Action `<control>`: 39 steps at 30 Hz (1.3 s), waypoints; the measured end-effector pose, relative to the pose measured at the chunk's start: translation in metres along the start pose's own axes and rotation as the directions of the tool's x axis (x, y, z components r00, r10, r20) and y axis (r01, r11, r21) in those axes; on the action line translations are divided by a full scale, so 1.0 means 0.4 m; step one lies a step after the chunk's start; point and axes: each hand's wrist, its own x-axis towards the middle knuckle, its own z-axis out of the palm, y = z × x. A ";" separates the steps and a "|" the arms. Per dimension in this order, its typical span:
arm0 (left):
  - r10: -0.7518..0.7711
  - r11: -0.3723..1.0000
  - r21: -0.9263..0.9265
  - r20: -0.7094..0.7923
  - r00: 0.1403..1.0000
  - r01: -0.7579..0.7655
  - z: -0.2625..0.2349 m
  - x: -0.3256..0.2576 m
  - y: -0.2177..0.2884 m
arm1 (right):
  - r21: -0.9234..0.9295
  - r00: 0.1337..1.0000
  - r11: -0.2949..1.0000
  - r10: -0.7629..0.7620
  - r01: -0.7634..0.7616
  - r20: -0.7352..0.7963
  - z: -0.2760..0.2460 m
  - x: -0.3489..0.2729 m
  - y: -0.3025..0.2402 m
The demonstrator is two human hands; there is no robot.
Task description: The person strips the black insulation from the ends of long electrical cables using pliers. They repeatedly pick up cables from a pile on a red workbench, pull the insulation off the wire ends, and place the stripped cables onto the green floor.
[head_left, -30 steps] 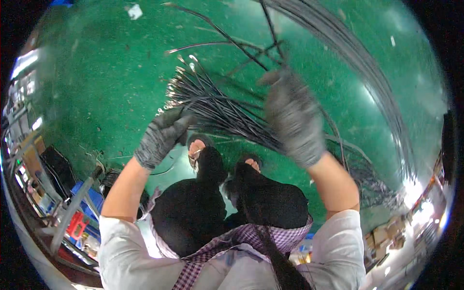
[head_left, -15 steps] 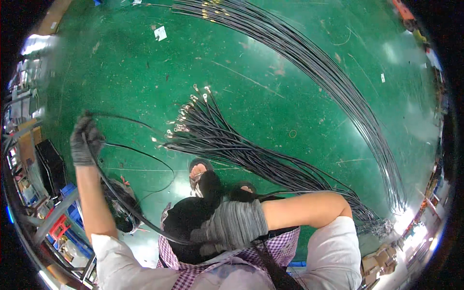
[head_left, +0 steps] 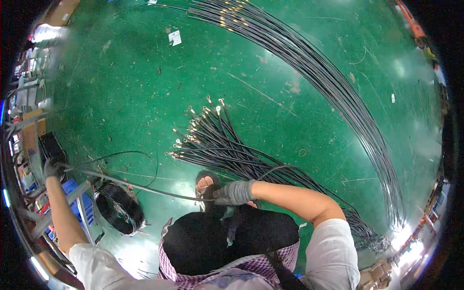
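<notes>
A length of black cable stretches between my two hands, low and almost straight. My left hand, in a dark grey glove, is far out to the left, closed around one end part of it; its fingers are somewhat blurred. In front of my lap my right hand, in a grey knitted glove, grips the cable with the fingers wrapped round. A thin loop of the cable hangs beside the left hand. Just beyond my right hand lies a bundle of black cables, with metal ring lugs fanned out at its left end.
A coil of black cable lies left of my legs. A second long cable bundle with yellowish ends curves across the green floor at the far right. Metal racking and blue bins stand at the left; cardboard boxes at the lower right.
My left hand has swung outward and down to the left, drawing the cable straighter. My right hand has moved forward from my lap, still gripping it.
</notes>
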 end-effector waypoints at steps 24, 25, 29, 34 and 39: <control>0.201 0.547 0.682 -0.670 0.715 0.486 -0.320 -0.642 -0.131 | -0.448 0.391 0.046 0.575 -0.893 -0.719 -0.628 -0.325 0.440; 0.197 0.540 0.680 -0.675 0.711 0.495 -0.329 -0.646 -0.147 | -0.450 0.408 0.074 0.572 -0.890 -0.712 -0.566 -0.327 0.485; 0.202 0.499 0.688 -0.684 0.702 0.527 -0.332 -0.666 -0.156 | -0.239 0.233 0.068 0.582 -0.969 -0.779 -0.463 -0.283 0.478; 0.197 0.472 0.716 -0.655 0.730 0.515 -0.305 -0.628 -0.173 | 0.342 0.062 0.618 0.537 -0.708 -0.842 -0.511 -0.364 0.448; 0.210 0.464 0.726 -0.647 0.733 0.508 -0.305 -0.649 -0.146 | -0.125 0.270 0.575 0.174 -0.809 -0.947 -0.679 -0.178 0.148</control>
